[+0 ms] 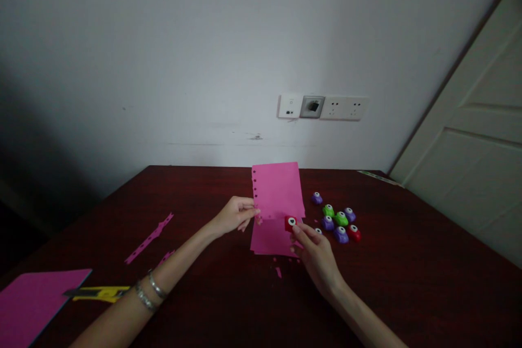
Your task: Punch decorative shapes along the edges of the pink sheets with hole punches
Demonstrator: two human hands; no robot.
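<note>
My left hand (236, 214) pinches the left edge of a pink paper sheet (279, 190), near its lower corner. A row of small punched holes runs down that edge. Below the raised sheet, more pink paper (269, 239) lies on the table. Between the thumb and fingers of my right hand (316, 253) is a red craft punch (290, 223) with a dark heart on its white top. The punch sits in front of the sheet's lower right corner; whether it touches the paper I cannot tell.
Several purple, green and red punches (341, 219) stand right of the paper. Pink scraps (278, 272) lie in front of it, punched strips (150, 239) to the left. A yellow utility knife (101, 293) rests partly over a pink sheet (36, 304). Wall sockets (342, 109) are behind the dark table.
</note>
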